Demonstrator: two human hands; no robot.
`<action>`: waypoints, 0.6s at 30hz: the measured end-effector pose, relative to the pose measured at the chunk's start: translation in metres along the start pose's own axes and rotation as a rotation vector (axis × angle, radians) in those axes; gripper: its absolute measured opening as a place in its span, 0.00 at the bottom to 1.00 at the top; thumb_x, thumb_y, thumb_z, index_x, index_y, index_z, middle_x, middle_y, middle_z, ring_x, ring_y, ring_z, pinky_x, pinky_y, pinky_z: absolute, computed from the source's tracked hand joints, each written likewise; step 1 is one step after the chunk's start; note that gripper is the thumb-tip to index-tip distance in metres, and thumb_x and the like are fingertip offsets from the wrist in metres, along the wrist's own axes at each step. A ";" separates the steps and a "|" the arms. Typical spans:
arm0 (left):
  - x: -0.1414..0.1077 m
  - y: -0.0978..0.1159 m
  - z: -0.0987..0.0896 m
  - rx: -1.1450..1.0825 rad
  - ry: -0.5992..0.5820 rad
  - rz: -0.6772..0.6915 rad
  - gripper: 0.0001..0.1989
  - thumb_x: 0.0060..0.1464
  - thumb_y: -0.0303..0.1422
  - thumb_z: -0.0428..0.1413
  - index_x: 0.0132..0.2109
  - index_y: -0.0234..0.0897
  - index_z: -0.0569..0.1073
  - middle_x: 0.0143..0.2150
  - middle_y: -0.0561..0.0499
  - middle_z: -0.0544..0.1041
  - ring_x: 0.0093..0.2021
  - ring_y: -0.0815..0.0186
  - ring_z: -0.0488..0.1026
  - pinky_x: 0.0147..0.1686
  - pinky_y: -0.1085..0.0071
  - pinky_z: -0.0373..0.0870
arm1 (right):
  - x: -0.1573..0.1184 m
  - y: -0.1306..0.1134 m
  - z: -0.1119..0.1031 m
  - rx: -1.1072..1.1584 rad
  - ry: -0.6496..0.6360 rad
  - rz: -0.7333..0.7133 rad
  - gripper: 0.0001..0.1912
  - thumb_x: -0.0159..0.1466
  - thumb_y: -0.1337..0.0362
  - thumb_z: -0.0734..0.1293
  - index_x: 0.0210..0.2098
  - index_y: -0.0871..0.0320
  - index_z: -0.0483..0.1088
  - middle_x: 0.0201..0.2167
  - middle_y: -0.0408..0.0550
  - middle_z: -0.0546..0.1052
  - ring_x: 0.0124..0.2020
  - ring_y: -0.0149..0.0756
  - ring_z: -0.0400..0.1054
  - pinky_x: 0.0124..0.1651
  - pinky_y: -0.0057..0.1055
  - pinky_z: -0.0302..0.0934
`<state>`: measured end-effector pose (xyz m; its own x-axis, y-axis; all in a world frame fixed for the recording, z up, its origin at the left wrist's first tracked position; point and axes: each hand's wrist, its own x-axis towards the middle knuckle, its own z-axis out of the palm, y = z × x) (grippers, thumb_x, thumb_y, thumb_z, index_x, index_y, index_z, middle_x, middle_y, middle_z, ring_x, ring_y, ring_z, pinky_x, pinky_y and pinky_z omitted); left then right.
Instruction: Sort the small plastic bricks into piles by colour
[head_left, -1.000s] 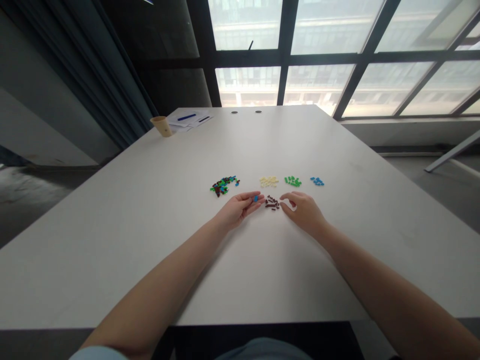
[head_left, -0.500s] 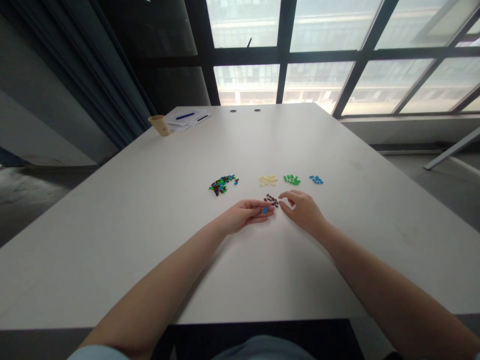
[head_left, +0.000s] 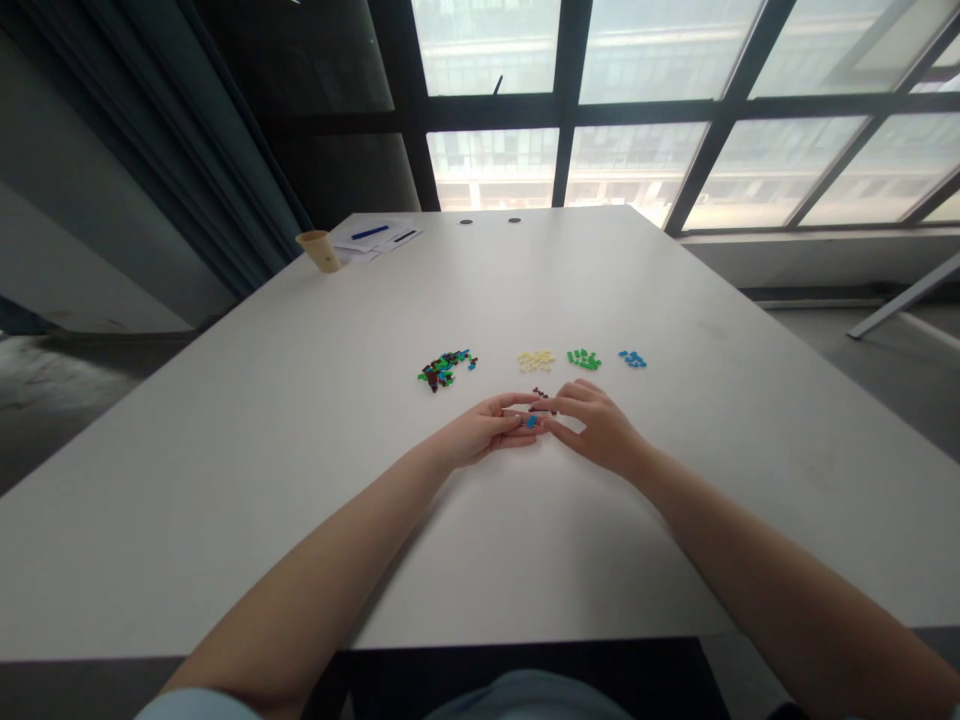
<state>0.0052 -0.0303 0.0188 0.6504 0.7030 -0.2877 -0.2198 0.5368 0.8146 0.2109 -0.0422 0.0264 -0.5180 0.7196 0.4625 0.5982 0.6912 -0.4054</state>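
Note:
Palm up, my left hand holds blue pieces on its fingers, with the thumb over them. My right hand reaches in from the right, thumb and forefinger apart beside the blue pieces, nothing seen between them. Dark brown pieces lie just beyond the fingertips, partly hidden by my right hand. Behind them are a pale yellow group, a green group and a blue group. A mixed-colour pile sits to the left.
The white table spans the view. At its far left corner stand a tan cup and papers with a blue pen. Two dark round discs show near the far edge, below the windows.
My right hand has moved left to the fingertips of my left hand and now covers part of the brown pieces. My left hand has stayed nearly still.

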 end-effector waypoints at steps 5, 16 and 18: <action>0.000 -0.001 0.001 -0.001 -0.061 -0.023 0.17 0.50 0.26 0.56 0.49 0.37 0.69 0.44 0.46 0.77 0.41 0.66 0.75 0.52 0.63 0.64 | -0.001 -0.007 0.004 -0.020 -0.052 -0.074 0.11 0.62 0.62 0.61 0.41 0.49 0.73 0.32 0.47 0.72 0.35 0.34 0.62 0.43 0.33 0.56; 0.010 0.007 -0.015 0.258 0.349 0.324 0.14 0.46 0.33 0.57 0.42 0.36 0.70 0.40 0.46 0.76 0.39 0.67 0.73 0.38 0.72 0.67 | -0.015 0.092 -0.046 -0.256 0.298 0.481 0.10 0.57 0.62 0.63 0.33 0.57 0.75 0.28 0.48 0.74 0.30 0.35 0.65 0.39 0.33 0.58; 0.013 0.009 -0.026 0.348 0.506 0.388 0.12 0.45 0.34 0.57 0.38 0.36 0.69 0.35 0.49 0.76 0.34 0.69 0.72 0.32 0.74 0.66 | -0.026 0.119 -0.053 -0.318 0.254 0.708 0.10 0.55 0.62 0.64 0.32 0.57 0.76 0.28 0.48 0.75 0.27 0.35 0.64 0.35 0.33 0.57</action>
<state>-0.0069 -0.0038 0.0093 0.1376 0.9877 -0.0745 -0.0677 0.0844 0.9941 0.3279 0.0174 0.0082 0.1790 0.9153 0.3607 0.8964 -0.0007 -0.4432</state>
